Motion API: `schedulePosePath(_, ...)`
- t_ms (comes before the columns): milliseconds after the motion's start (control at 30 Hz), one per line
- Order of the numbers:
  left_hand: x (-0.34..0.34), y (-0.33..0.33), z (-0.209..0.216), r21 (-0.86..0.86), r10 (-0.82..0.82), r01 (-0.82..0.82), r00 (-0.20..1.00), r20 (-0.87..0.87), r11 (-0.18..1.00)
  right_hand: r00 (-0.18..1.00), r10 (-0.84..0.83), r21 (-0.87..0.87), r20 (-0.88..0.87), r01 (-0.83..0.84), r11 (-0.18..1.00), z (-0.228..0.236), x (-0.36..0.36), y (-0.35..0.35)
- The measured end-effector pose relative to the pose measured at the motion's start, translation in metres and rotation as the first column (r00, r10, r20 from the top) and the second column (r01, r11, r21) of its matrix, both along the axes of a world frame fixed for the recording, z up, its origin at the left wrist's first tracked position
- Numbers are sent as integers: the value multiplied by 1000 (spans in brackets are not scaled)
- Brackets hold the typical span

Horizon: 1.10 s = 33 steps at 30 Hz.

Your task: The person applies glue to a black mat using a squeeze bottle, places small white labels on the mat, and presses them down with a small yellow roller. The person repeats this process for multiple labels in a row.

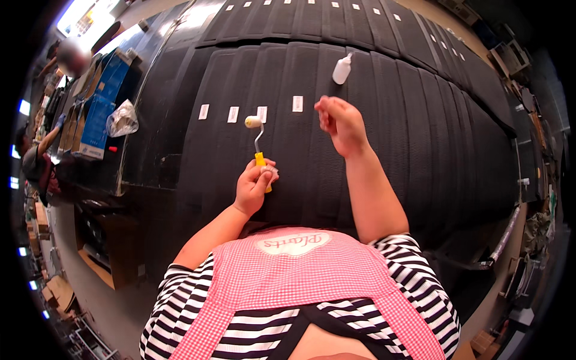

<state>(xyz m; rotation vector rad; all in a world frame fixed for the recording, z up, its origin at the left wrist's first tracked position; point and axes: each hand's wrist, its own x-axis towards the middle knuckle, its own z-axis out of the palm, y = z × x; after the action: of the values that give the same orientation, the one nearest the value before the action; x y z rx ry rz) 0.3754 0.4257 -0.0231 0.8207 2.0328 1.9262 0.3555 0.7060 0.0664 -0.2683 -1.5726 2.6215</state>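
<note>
My left hand [254, 187] is closed around the yellow handle of a small paint-type roller [260, 159]. The roller's bent metal rod points away from me, and its pale head hangs over a small white label [262, 111]. A whitish piece also shows between the left thumb and fingers; its kind is unclear. To the right, my right hand [343, 126] is raised above the black ribbed mat [300, 156] with its fingers curled together. Anything inside them is too small to make out. Nearest it lies another white label [297, 104]. Two more labels [233, 114] line up to the left.
A white squeeze bottle [342, 70] lies on the mat beyond my right hand. More black mats with white tags stretch across the far side. On the left are a blue cardboard box [105, 105], a clear plastic bag [123, 119] and people at work.
</note>
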Motion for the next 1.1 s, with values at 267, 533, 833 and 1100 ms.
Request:
schedulePosePath(267, 12, 26, 28, 292, -78, -62, 894, 442, 954, 985, 162, 341, 66, -175, 924, 11, 77, -69)
schedulePosePath(533, 9, 34, 33, 324, -229, 78, 858, 460, 943, 998, 37, 429, 51, -55, 901, 18, 84, -65)
schedulePosePath(833, 6, 43, 31, 317, -276, 147, 867, 415, 937, 997, -26, 106, -72, 33, 994, 25, 110, -34)
schedulePosePath(1100, -4, 38, 4, 236, -225, 161, 935, 274, 958, 978, -22, 468, 205, -79, 880, 16, 110, -1)
